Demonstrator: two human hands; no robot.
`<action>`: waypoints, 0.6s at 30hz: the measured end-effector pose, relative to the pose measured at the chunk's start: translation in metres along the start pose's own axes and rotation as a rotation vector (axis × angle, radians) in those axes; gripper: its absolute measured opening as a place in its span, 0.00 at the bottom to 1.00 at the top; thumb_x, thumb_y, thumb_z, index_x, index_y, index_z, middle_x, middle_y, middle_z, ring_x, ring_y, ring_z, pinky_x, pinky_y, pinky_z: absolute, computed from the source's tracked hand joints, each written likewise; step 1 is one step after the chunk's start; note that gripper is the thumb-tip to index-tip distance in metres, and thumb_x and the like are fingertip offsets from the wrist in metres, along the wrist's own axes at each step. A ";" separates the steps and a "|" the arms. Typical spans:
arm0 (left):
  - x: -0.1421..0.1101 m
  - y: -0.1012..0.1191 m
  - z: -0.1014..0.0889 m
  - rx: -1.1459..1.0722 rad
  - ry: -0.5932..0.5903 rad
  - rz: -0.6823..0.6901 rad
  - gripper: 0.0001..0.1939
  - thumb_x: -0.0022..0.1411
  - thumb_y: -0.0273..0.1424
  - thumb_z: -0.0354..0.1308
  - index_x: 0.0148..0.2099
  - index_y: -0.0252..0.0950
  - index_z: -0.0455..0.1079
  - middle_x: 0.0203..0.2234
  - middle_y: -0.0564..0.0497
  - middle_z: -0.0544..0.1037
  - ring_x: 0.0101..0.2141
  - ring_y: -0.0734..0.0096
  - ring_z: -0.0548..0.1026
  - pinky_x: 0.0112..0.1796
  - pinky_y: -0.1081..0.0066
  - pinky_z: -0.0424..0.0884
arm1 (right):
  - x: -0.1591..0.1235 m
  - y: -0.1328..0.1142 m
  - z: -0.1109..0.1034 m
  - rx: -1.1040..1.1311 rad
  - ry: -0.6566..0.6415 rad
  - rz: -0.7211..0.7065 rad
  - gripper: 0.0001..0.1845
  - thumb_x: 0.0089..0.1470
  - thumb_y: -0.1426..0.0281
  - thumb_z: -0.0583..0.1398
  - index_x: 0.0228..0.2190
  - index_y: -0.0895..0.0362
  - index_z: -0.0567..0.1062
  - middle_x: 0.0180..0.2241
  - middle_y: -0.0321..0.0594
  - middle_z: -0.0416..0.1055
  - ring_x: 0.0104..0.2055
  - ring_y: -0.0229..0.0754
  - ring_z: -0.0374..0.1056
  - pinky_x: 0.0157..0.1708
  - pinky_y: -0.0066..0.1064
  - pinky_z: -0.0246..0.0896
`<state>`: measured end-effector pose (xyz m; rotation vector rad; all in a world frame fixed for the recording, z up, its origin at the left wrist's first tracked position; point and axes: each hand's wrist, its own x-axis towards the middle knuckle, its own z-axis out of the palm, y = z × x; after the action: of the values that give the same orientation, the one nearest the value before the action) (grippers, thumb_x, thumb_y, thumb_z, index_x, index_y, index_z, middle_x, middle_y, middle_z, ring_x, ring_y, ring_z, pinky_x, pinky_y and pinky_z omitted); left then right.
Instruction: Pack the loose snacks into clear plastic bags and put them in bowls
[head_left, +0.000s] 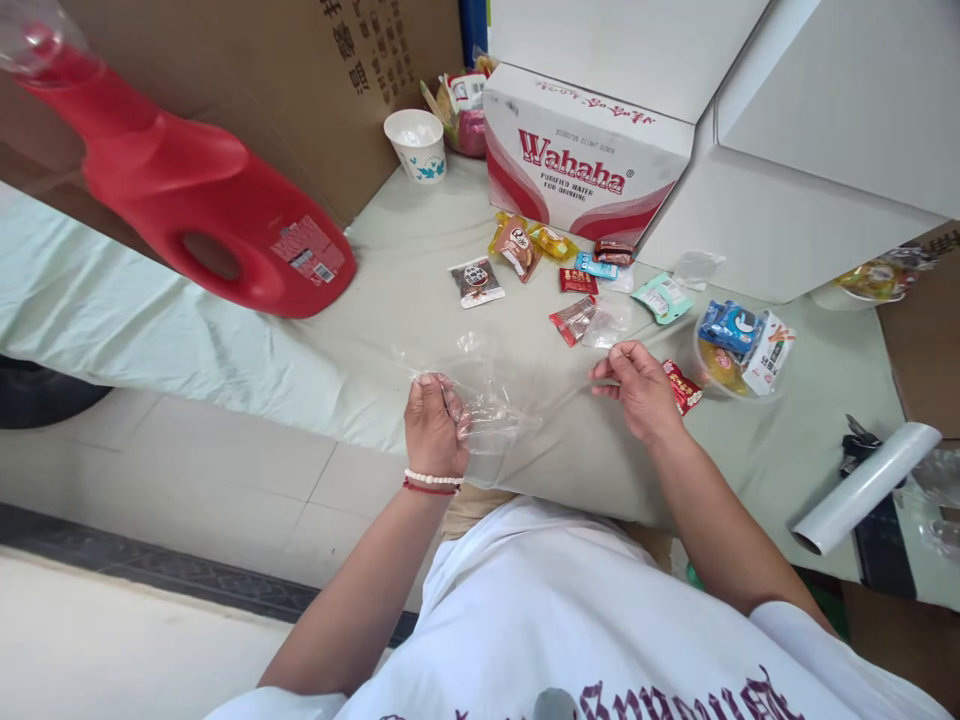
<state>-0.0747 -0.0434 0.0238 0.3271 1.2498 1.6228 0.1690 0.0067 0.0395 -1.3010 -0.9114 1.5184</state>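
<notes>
My left hand point(435, 425) is closed around a crumpled clear plastic bag point(491, 410), which spreads out to the right above the table's front edge. White and red bead bracelets point(433, 482) circle that wrist. The thumb and forefinger of my right hand point(641, 388) are pinched together, and whatever may be between them is hard to make out. Just beyond those fingertips is a piece of clear plastic point(607, 322), beside a red-and-brown snack packet point(574, 320). A red packet point(681, 387) lies partly behind my right hand.
Several small snack packets point(517, 250) lie scattered before the Wahaha box point(585, 160). A round tub point(739, 350) of snacks stands at right, with a plastic roll point(866, 488) nearer me. A red jug point(217, 210) and paper cup point(417, 147) stand at left.
</notes>
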 end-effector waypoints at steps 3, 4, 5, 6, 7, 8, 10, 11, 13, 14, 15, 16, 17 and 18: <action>-0.011 0.001 0.010 -0.048 -0.033 -0.009 0.24 0.60 0.53 0.64 0.35 0.39 0.63 0.17 0.63 0.61 0.12 0.85 0.53 0.12 0.82 0.51 | -0.006 0.010 0.011 -0.104 -0.158 0.283 0.32 0.46 0.39 0.67 0.35 0.55 0.78 0.37 0.45 0.79 0.43 0.46 0.74 0.38 0.35 0.72; -0.014 0.000 0.014 -0.066 -0.051 -0.006 0.24 0.60 0.53 0.65 0.35 0.39 0.63 0.17 0.63 0.61 0.12 0.86 0.53 0.12 0.82 0.51 | -0.009 0.017 0.019 -0.090 -0.192 0.357 0.34 0.45 0.38 0.67 0.36 0.56 0.79 0.38 0.46 0.79 0.44 0.47 0.74 0.40 0.36 0.72; -0.017 0.000 0.018 -0.082 -0.069 0.000 0.24 0.60 0.53 0.65 0.35 0.39 0.63 0.17 0.63 0.61 0.12 0.86 0.53 0.12 0.82 0.51 | -0.012 0.024 0.027 -0.055 -0.206 0.401 0.34 0.44 0.39 0.69 0.36 0.57 0.80 0.38 0.46 0.79 0.44 0.46 0.74 0.41 0.36 0.72; -0.020 0.000 0.022 -0.095 -0.082 0.007 0.24 0.60 0.53 0.65 0.35 0.39 0.63 0.18 0.63 0.61 0.12 0.86 0.53 0.12 0.82 0.51 | -0.015 0.030 0.035 -0.010 -0.208 0.417 0.33 0.42 0.42 0.71 0.36 0.57 0.80 0.36 0.44 0.79 0.42 0.44 0.74 0.42 0.35 0.71; -0.022 0.000 0.024 -0.106 -0.090 0.012 0.24 0.60 0.53 0.65 0.35 0.39 0.63 0.18 0.63 0.62 0.12 0.86 0.53 0.11 0.82 0.51 | -0.017 0.035 0.042 0.038 -0.209 0.414 0.31 0.39 0.46 0.74 0.36 0.57 0.81 0.33 0.41 0.79 0.40 0.42 0.73 0.43 0.34 0.70; -0.023 0.001 0.025 -0.115 -0.094 0.014 0.24 0.60 0.52 0.66 0.36 0.39 0.64 0.18 0.63 0.62 0.12 0.86 0.54 0.11 0.82 0.51 | -0.018 0.038 0.047 0.085 -0.216 0.401 0.29 0.36 0.51 0.77 0.35 0.57 0.81 0.31 0.38 0.78 0.37 0.40 0.73 0.43 0.33 0.70; -0.024 0.003 0.023 -0.129 -0.090 0.010 0.23 0.59 0.52 0.66 0.36 0.38 0.64 0.19 0.63 0.62 0.12 0.86 0.54 0.12 0.82 0.52 | -0.016 0.037 0.050 0.169 -0.234 0.357 0.25 0.33 0.58 0.79 0.32 0.56 0.81 0.30 0.36 0.77 0.35 0.38 0.72 0.45 0.33 0.69; -0.024 0.005 0.020 -0.132 -0.085 0.006 0.23 0.60 0.51 0.66 0.37 0.38 0.64 0.19 0.63 0.63 0.12 0.86 0.55 0.12 0.82 0.52 | -0.014 0.034 0.047 0.205 -0.228 0.322 0.23 0.33 0.60 0.79 0.31 0.56 0.81 0.30 0.36 0.77 0.35 0.39 0.72 0.46 0.34 0.70; -0.024 0.010 0.014 -0.135 -0.081 -0.005 0.22 0.60 0.51 0.67 0.37 0.38 0.65 0.19 0.63 0.63 0.12 0.87 0.55 0.12 0.82 0.52 | -0.008 0.025 0.039 0.256 -0.172 0.237 0.21 0.35 0.60 0.79 0.28 0.55 0.79 0.30 0.35 0.76 0.38 0.40 0.73 0.48 0.36 0.71; -0.024 0.013 0.011 -0.140 -0.086 -0.013 0.22 0.60 0.50 0.67 0.37 0.38 0.65 0.18 0.63 0.63 0.11 0.87 0.55 0.12 0.82 0.52 | -0.006 0.020 0.034 0.255 -0.131 0.194 0.21 0.35 0.59 0.78 0.27 0.55 0.78 0.29 0.35 0.75 0.39 0.41 0.73 0.47 0.37 0.71; -0.025 0.016 0.009 -0.150 -0.098 -0.024 0.22 0.60 0.50 0.67 0.37 0.38 0.65 0.18 0.64 0.63 0.11 0.86 0.55 0.12 0.82 0.52 | -0.004 0.017 0.031 0.230 -0.098 0.167 0.21 0.37 0.57 0.78 0.27 0.54 0.78 0.29 0.34 0.74 0.39 0.42 0.73 0.46 0.37 0.72; -0.027 0.019 0.008 -0.167 -0.116 -0.034 0.22 0.60 0.50 0.67 0.37 0.38 0.65 0.17 0.64 0.63 0.10 0.86 0.55 0.12 0.82 0.52 | -0.005 0.016 0.029 0.184 -0.088 0.173 0.22 0.39 0.54 0.77 0.29 0.54 0.78 0.29 0.35 0.74 0.39 0.42 0.73 0.44 0.37 0.72; -0.029 0.022 0.008 -0.191 -0.140 -0.041 0.22 0.60 0.50 0.67 0.37 0.38 0.65 0.16 0.64 0.62 0.10 0.86 0.55 0.12 0.82 0.52 | -0.007 0.016 0.029 0.127 -0.101 0.217 0.24 0.40 0.50 0.75 0.31 0.54 0.79 0.29 0.36 0.75 0.39 0.43 0.73 0.43 0.37 0.72; -0.031 0.024 0.008 -0.215 -0.165 -0.045 0.22 0.60 0.50 0.67 0.37 0.38 0.66 0.15 0.64 0.62 0.09 0.86 0.55 0.12 0.82 0.52 | -0.012 0.019 0.032 0.072 -0.131 0.292 0.27 0.42 0.46 0.73 0.33 0.55 0.79 0.30 0.38 0.76 0.40 0.44 0.74 0.42 0.37 0.72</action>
<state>-0.0679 -0.0633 0.0587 0.2897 0.9428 1.6395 0.1346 -0.0093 0.0312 -1.3381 -0.7637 1.8636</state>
